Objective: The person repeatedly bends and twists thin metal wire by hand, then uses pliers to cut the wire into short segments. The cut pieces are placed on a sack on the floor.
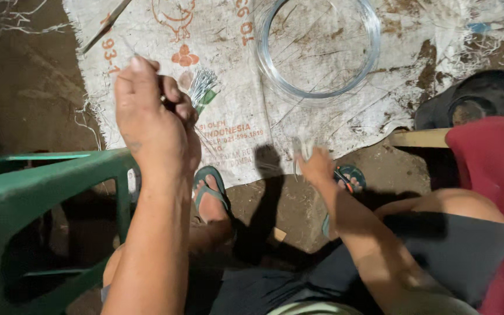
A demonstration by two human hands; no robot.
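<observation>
Carefully, the left hand (153, 116) pinches a thin wire tight above the sack's (228, 76) left edge, the right hand (316, 166) closes on its other end at the near edge, so keeping it taut seems wise.

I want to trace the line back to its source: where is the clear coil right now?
In the head view the clear coil lies flat on the printed woven sack at the top, right of centre, beyond the right hand and apart from both hands.

Head-worn view, steeply downward, close over lap
</observation>
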